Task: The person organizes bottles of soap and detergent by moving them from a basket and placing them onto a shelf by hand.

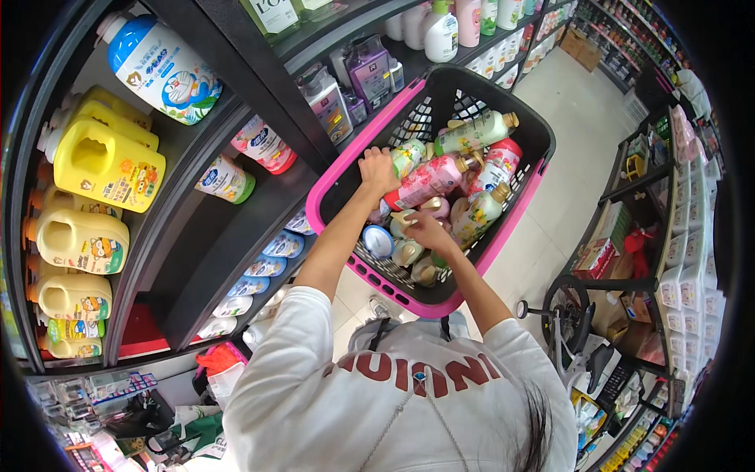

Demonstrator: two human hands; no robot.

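Note:
A black plastic shopping basket (pixel 535 127) with a pink rim stands before me, holding several bottles. My left hand (pixel 379 171) reaches inside and rests on a green-and-white floral bottle (pixel 409 154), beside a pink floral bottle (pixel 433 179); whether it grips either one is unclear. My right hand (pixel 430 233) has its fingers at the cream pump head of a bottle (pixel 403 222) lower in the basket. Near it lie a yellow-green floral bottle (pixel 476 219), a red-and-white bottle (pixel 498 162) and a round blue-rimmed white container (pixel 378 241). A pale green bottle (pixel 473 133) lies across the far end.
A black shelf (pixel 230 65) at the left carries yellow handled jugs (pixel 118 165), a blue-and-white bottle (pixel 162 68) and two floral bottles (pixel 263 144). Purple bottles (pixel 370 74) stand beyond the basket. At the right are a bicycle wheel (pixel 566 307) and stacked white containers (pixel 678 248).

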